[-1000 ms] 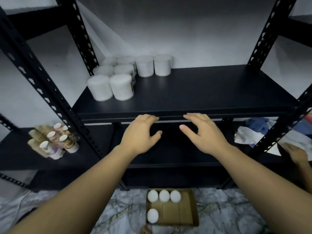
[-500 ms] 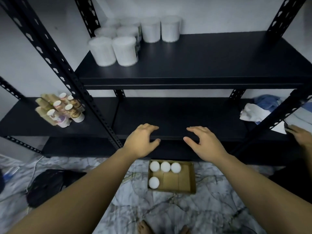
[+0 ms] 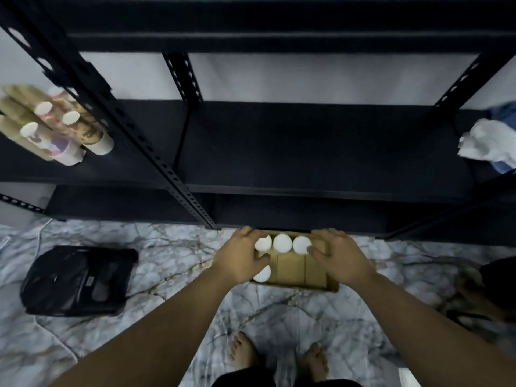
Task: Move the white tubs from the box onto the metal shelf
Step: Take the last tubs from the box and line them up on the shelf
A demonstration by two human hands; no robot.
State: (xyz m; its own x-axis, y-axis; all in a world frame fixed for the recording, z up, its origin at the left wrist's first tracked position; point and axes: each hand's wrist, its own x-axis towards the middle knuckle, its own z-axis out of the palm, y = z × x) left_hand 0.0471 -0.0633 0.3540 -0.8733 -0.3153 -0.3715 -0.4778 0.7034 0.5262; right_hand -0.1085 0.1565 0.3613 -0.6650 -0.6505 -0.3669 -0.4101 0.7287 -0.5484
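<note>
A marble floor (image 3: 125, 344) is seen below the metal shelf (image 3: 307, 152). In the box (image 3: 293, 270) four white tubs (image 3: 282, 243) stand upright. Left hand (image 3: 241, 259) and right hand (image 3: 339, 256), fingers spread, are placed just above the outer tubs; nothing is gripped yet.

Bare forearms and bare feet (image 3: 279, 356); dark clothing, perhaps shorts (image 3: 245, 379).

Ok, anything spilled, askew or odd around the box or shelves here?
Nothing spilled. The box sits flat on the floor, its white tubs upright. Only untidy spots: a crumpled white cloth at the shelf's right end and a black bag on the floor.
</note>
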